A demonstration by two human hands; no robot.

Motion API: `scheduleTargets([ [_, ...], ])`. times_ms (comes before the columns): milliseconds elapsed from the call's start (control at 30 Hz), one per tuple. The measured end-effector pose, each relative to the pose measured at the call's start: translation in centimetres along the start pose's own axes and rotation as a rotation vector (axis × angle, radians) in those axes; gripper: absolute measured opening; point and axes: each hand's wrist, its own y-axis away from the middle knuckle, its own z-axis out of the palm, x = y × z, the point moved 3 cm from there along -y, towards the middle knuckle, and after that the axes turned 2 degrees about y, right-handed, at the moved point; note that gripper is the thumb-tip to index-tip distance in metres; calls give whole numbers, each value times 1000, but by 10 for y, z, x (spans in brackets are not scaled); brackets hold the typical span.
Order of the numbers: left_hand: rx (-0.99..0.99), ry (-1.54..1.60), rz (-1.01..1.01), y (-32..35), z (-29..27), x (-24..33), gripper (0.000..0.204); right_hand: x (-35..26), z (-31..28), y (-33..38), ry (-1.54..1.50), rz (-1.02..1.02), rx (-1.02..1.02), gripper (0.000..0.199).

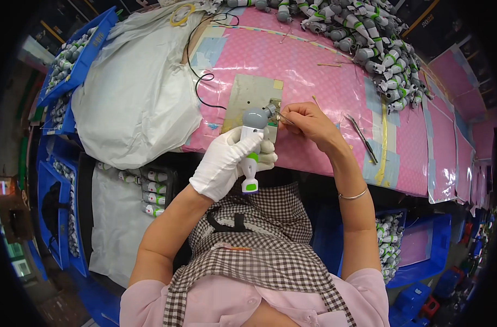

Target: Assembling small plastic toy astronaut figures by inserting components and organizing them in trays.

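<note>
The left hand (222,165) wraps round the white gadget (251,157), which runs 12 to 6 o'clock. Its gray ball (255,117) is at 9 o'clock from the right hand (313,125), fingers pinched on a thin tool (284,117).

Over the bench (308,82) we have a lane between the right hand (311,124) and the heap of parts (368,32) at the far edge. Tweezers (364,143) near the front edge and a black cord (188,53) toward the left stand in our way.
</note>
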Motion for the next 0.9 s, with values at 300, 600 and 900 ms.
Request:
scheduleTargets([
  [300,2,46,25,18,-2,6,21,5,15,-1,296,-195,329,22],
  [600,1030,369,877,151,-224,21,26,10,-25,41,-110,-304,435,33],
  [900,1407,476,244,197,-430,-31,24,35,-51,31,-156,-275,530,23],
])
